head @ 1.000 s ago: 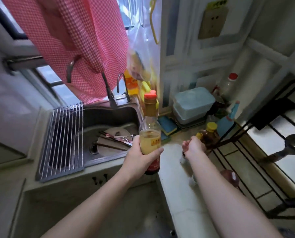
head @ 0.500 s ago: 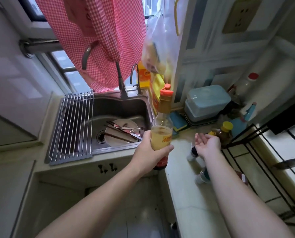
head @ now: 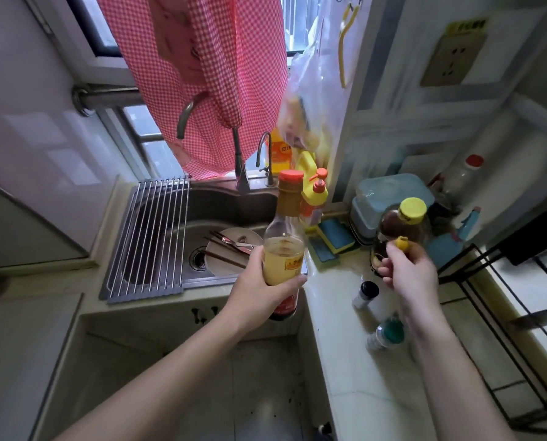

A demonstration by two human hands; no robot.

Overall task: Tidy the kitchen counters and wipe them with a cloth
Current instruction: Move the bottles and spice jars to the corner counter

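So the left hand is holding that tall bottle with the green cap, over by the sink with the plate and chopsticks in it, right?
Not quite: the tall bottle in the left hand has a red cap, not green, as the head view shows. The rest holds: it is beside the sink, where a plate and chopsticks lie.

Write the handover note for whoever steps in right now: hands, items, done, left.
Left hand: gripping the red-capped bottle, lifted off the counter by the sink.
Right hand: closed on a small yellow-topped item, in front of the dark yellow-capped bottle.
On the counter: two small shakers, sponges, stacked blue containers.
Done: nothing visibly wiped.
Left: put bottles away, clear the shakers, wipe.
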